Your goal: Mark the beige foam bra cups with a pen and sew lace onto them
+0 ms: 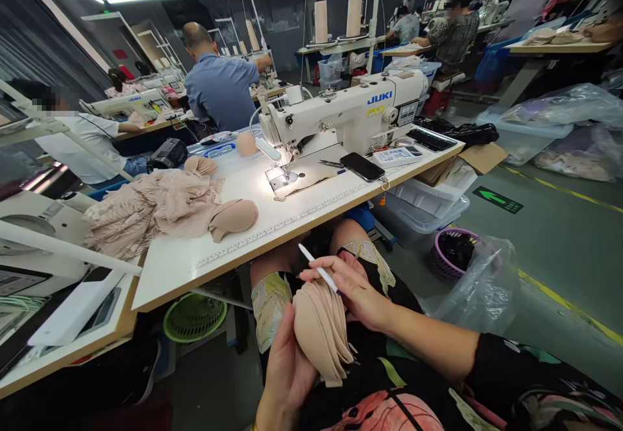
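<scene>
Over my lap, my left hand (288, 369) is wrapped round the lower left side of a stack of beige bra cups (318, 333), their layers fanned toward the right. My right hand (363, 293) holds a white pen (307, 254), slanted with its tip toward the upper left. The right fingers lie at the top edge of the stack; whether they also grip the cups I cannot tell. On the table (168, 269), more beige cups (236, 217) lie beside a heap of beige lace fabric (156, 207).
A JUKI sewing machine (341, 113) stands on the table with its lamp lit. Right of its needle lie dark snips (331, 163) and a phone (363, 166). Below are a green basket (195, 317) and a purple basket (452, 256). Several people work at machines behind.
</scene>
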Motion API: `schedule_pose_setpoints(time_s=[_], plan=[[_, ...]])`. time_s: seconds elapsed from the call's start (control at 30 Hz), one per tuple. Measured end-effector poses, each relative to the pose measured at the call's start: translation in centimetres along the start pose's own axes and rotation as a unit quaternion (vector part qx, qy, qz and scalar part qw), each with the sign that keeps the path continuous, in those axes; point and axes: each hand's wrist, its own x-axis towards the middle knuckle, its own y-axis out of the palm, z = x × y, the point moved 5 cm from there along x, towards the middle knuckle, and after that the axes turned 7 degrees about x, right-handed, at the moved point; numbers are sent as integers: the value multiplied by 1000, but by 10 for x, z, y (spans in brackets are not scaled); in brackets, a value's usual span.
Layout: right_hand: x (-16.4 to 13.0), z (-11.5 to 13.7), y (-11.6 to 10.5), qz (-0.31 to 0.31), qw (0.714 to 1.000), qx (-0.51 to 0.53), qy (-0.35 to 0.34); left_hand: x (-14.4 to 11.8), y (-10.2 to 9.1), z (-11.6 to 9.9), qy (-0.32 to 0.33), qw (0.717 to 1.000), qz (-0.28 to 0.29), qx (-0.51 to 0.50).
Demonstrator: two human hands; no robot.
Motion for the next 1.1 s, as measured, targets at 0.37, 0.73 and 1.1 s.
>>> schedule_pose_setpoints(time_s=[0.37,0.73,1.1], plan=[[-5,14,-41,-108,987,99,-62,2,-3,-7,21,998,58,-4],[-12,13,-6,-54,983,-108,-139,8,-10,4,56,998,-19,1],[2,-8,-8,-148,986,32,-77,9,5,0,26,997,-65,20]])
